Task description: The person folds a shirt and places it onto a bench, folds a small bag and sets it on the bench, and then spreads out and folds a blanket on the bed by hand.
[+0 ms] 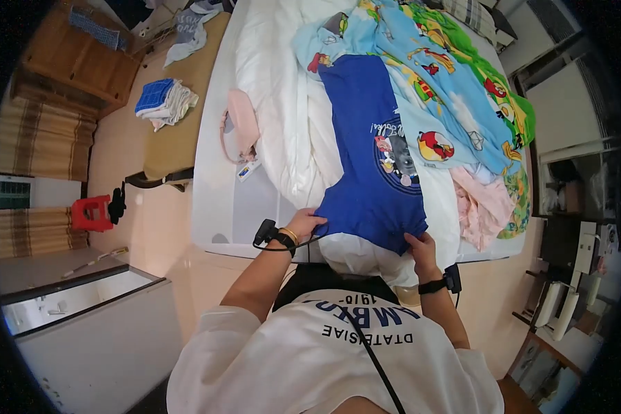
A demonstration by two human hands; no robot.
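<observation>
A blue T-shirt (359, 138) with a round printed picture lies lengthwise on the bed in front of me, over white bedding. At its near left corner, my left hand (305, 224) is closed, with the fingertips pinching the cloth. My right hand (422, 252) grips the near right corner between thumb and fingers. Between the two hands the near edge of the shirt hangs slightly over a white quilt (283, 152). Black straps with small devices are on both wrists.
A cartoon-print blanket (448, 83) and a pink garment (479, 207) lie to the right on the bed. At left are a pink bag (241, 124), a bench (193, 83) with folded clothes (164, 103), and a red stool (92, 214). A wooden cabinet (79, 58) stands far left.
</observation>
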